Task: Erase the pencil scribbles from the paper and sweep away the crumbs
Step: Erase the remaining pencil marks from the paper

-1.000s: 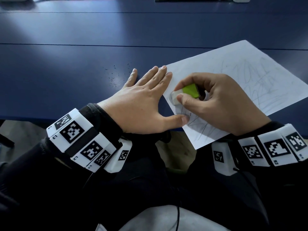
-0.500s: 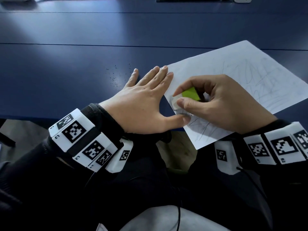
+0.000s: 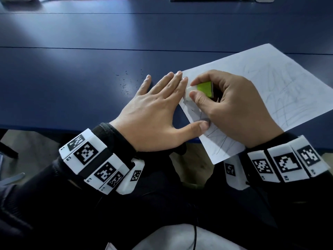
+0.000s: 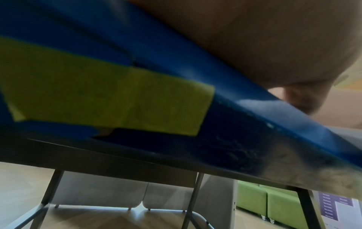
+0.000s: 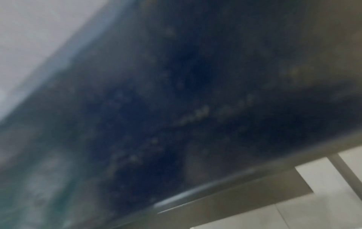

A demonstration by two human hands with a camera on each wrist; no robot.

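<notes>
While the right hand pinches the eraser against the paper at its left edge, the left hand lies flat, fingers straight, holding that edge. I judge the thin sheet wrinkles easily, so pressing beside the rubbing place helps.

Dim, bluish head view; soft glare on the table toward ten o'clock, edges bowed. Left wrist view soft; right wrist view smeared with blur.
</notes>
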